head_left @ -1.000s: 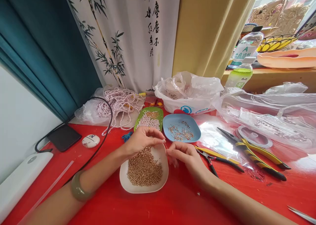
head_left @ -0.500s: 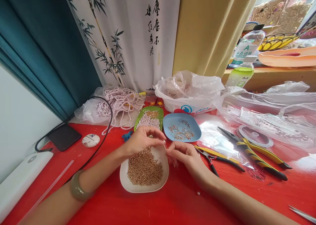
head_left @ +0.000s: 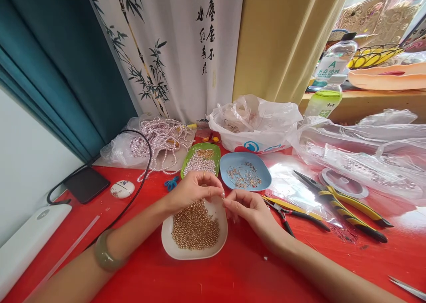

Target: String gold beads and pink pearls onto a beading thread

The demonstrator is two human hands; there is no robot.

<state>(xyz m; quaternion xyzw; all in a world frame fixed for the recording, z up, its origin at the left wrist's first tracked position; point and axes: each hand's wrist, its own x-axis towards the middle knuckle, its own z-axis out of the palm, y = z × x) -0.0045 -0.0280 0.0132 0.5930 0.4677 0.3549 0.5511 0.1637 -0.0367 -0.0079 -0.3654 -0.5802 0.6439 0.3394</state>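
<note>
Over the far right rim of a white dish point(head_left: 168, 245) of gold beads point(head_left: 196, 227), my two hands meet fingertip to fingertip. My left hand point(head_left: 196, 190) is closed in a pinch; a tiny pale bead point(head_left: 223, 195) shows at its fingertips. Just beside it, my right hand point(head_left: 246, 205) pinches too, but what lies in its fingers is too small to make out. Behind the hands are a green dish point(head_left: 218, 154) of pale pearls and gold beads, and a blue dish point(head_left: 229, 161) holding small metal findings. A small shiny bit point(head_left: 265, 258) shows below my right wrist.
Black-handled pliers point(head_left: 289, 214) and larger yellow-black pliers point(head_left: 342, 205) are on the right, with scissor tips point(head_left: 408, 287) at the edge. Pearl strands point(head_left: 159, 139), a phone point(head_left: 87, 184), a black cable point(head_left: 149, 154) and a white earbud case point(head_left: 122, 189) occupy the left. Plastic bags point(head_left: 256, 125) line the back.
My hands have barely moved; the pale bead now shows more clearly at the left fingertips. The small shiny bit below my right wrist has shifted slightly left.
</note>
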